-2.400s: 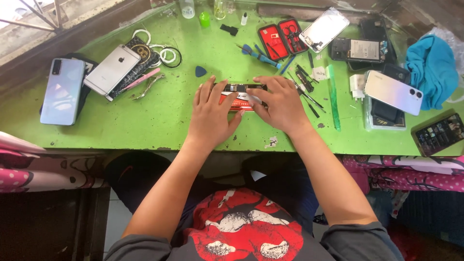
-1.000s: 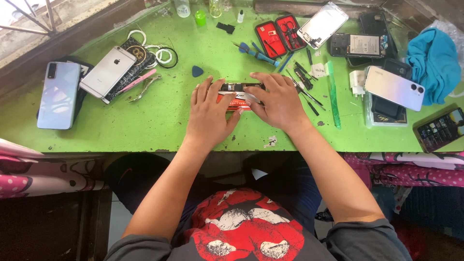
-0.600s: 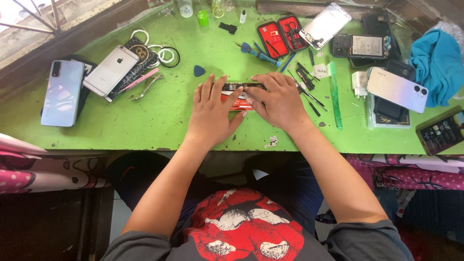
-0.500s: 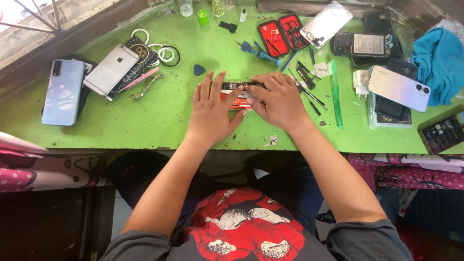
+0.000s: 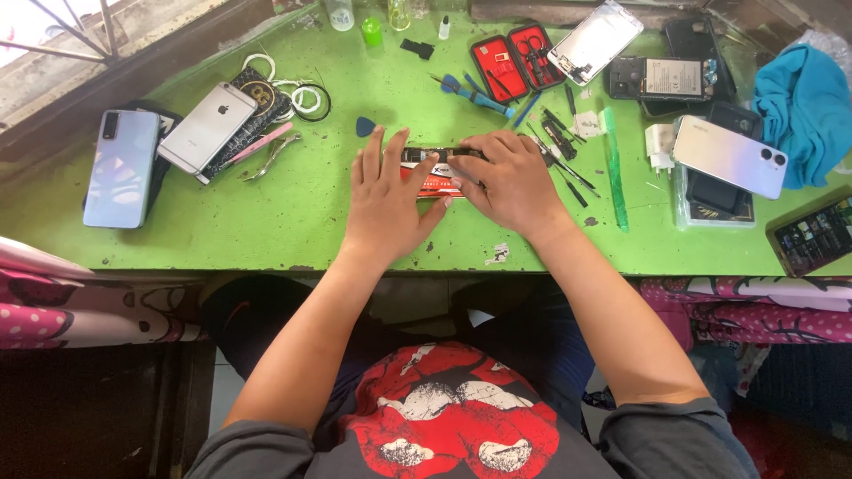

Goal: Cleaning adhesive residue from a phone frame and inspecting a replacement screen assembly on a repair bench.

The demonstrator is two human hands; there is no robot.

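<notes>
Mostly hidden, red-and-black opened phone (image 5: 432, 174), left hand (image 5: 385, 200), right hand (image 5: 510, 182) covering it

Green worktable (image 5: 266, 222), paint chipped pale near the front edge. Red and black strip with white lettering (image 5: 432, 180) at centre. At 9 o'clock, pale lavender-blue phone (image 5: 122, 168); beside it, silver phone (image 5: 209, 127). At 12 o'clock, red-lined black tool case (image 5: 515, 58). At 2 o'clock, turquoise cloth (image 5: 808, 111). Small blue pick (image 5: 364, 127) at 11 o'clock. At 3 o'clock, green stick tool (image 5: 614, 168).
</notes>
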